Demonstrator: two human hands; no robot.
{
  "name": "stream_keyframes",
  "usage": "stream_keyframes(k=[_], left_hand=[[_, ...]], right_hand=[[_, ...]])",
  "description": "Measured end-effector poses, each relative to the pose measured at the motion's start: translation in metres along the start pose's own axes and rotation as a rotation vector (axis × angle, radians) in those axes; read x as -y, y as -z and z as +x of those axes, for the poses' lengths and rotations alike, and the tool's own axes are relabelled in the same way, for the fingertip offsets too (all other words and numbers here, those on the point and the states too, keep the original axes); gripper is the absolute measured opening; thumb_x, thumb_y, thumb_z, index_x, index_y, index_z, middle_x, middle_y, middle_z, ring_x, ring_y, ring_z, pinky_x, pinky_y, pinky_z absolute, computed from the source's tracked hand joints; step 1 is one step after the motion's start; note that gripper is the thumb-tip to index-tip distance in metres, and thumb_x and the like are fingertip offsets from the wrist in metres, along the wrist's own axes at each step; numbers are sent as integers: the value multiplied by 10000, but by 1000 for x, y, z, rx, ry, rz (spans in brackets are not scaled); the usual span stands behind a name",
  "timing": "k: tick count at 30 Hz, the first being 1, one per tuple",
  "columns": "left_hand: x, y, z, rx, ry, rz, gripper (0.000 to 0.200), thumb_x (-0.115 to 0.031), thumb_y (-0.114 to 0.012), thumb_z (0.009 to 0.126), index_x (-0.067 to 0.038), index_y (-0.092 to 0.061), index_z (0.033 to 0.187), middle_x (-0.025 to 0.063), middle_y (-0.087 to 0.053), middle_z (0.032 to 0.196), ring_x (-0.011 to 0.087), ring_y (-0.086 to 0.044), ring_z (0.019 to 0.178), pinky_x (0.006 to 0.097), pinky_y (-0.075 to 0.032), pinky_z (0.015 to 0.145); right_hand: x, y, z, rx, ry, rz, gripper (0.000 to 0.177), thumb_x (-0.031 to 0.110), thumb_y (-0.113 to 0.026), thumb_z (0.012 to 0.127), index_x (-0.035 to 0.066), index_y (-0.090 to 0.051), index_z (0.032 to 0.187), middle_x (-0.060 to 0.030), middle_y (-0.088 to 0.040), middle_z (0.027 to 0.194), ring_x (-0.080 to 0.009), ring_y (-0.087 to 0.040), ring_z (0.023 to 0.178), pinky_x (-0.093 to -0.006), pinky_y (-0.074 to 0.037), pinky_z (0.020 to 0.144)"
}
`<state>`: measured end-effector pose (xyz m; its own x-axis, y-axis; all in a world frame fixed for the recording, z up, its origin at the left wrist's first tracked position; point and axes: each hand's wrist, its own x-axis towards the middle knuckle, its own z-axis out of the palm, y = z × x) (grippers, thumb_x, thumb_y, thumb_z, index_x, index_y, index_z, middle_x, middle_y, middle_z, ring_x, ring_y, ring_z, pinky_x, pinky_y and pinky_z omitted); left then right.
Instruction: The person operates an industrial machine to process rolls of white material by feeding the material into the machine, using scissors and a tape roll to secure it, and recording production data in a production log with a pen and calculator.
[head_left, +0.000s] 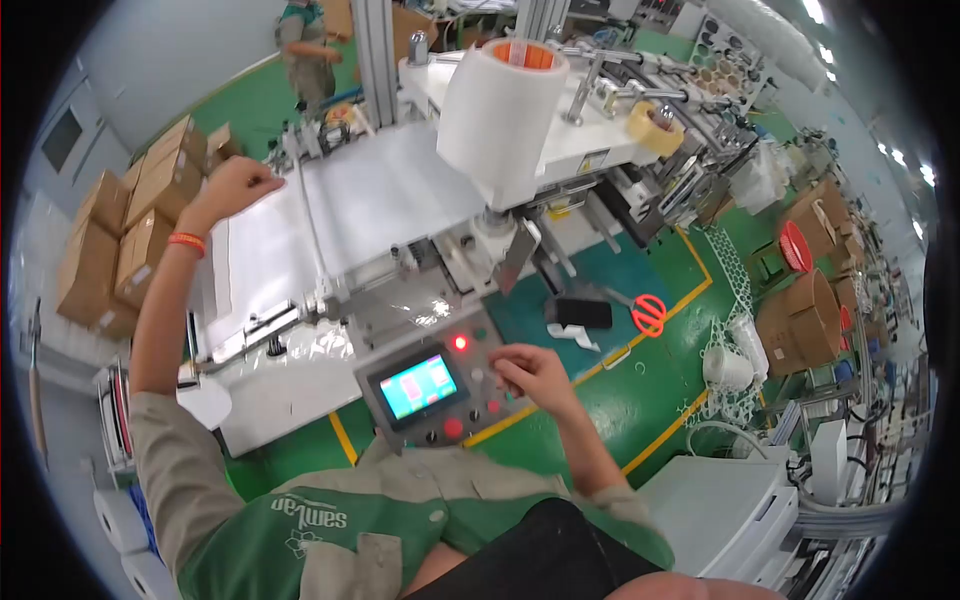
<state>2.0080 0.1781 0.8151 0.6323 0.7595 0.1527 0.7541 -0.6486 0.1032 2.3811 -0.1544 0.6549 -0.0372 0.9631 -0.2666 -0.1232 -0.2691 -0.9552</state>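
My left hand (238, 188), with a red band at its wrist, is raised over the left end of the machine's white sheet (260, 245); its fingers are bent together, and what they hold, if anything, is too small to name. My right hand (532, 374) is at the right edge of the control panel (399, 422), its fingers curled beside the knobs. The panel has a lit touchscreen (418, 386), a glowing red light (460, 343) and a red button (453, 428). A large white roll (500, 115) stands upright on the machine, beyond the panel.
On the teal mat (640, 268) lie a black phone (583, 313) and orange-handled scissors (648, 315). A roll of yellowish tape (655, 128) is on the machine. Cardboard boxes (145, 245) are stacked at the left. Another person (306, 55) stands at the back.
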Motion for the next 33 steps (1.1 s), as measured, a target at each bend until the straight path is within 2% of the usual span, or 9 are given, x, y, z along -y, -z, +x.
stream_keyframes(k=[4,6,11,16,22,24,27,28,33], left_hand=[[23,-43,82,60,-189,-33,388,-363,-588,866,-8,-591,709,175,-560,661,325,-535,624,401,-428,600],[43,-69,124,7,-288,-108,387,-384,-572,872,-21,-604,741,154,-585,688,320,-552,659,400,-438,615],[102,-139,246,-91,-567,21,367,-406,-513,906,-71,-607,790,117,-592,702,301,-567,670,409,-431,623],[121,-178,315,104,-391,62,410,-472,-520,893,-82,-613,805,104,-565,656,270,-554,643,368,-431,603],[118,-208,361,185,-347,195,469,-506,-555,853,-48,-617,774,117,-613,696,290,-585,651,387,-452,591],[125,-211,368,264,-244,211,637,-698,-593,717,-102,-716,905,125,-680,884,287,-645,834,400,-497,733],[145,-219,372,139,-535,-6,621,-664,-592,738,-49,-662,787,122,-645,737,314,-607,687,430,-458,633],[137,-218,378,240,-340,160,616,-662,-602,731,-48,-650,764,124,-633,709,314,-598,664,430,-450,616],[139,-230,393,273,-343,191,612,-671,-614,711,-64,-670,769,128,-641,716,315,-607,676,413,-462,621]], right_hand=[[-2,-13,21,-425,244,112,612,41,-602,847,91,-319,1387,-43,-620,660,-46,-486,493,-189,-368,464],[4,-28,38,-495,348,93,638,12,-570,867,100,-245,1409,-57,-598,674,-48,-458,500,-165,-349,473],[-11,-55,121,-596,405,48,512,23,-533,909,86,-298,1360,-38,-547,722,-35,-417,522,-166,-309,456],[-40,-62,210,-703,422,-91,215,36,-518,914,33,-559,1126,5,-511,716,-11,-381,517,-159,-266,438],[-44,-60,268,-857,382,3,183,59,-529,915,38,-586,1088,46,-461,705,8,-327,504,-157,-230,437],[-47,-57,276,-924,365,-119,171,81,-550,911,42,-594,1072,67,-437,706,14,-308,514,-159,-216,442],[-45,-60,282,-947,339,-89,157,101,-567,908,48,-603,1051,76,-436,710,14,-306,518,-162,-209,445],[-46,-60,283,-947,335,-90,157,101,-567,908,48,-603,1051,76,-436,710,14,-306,518,-162,-209,445],[-44,-61,287,-954,273,-84,144,106,-575,906,56,-630,1029,66,-467,738,-3,-355,605,-171,-267,509]])
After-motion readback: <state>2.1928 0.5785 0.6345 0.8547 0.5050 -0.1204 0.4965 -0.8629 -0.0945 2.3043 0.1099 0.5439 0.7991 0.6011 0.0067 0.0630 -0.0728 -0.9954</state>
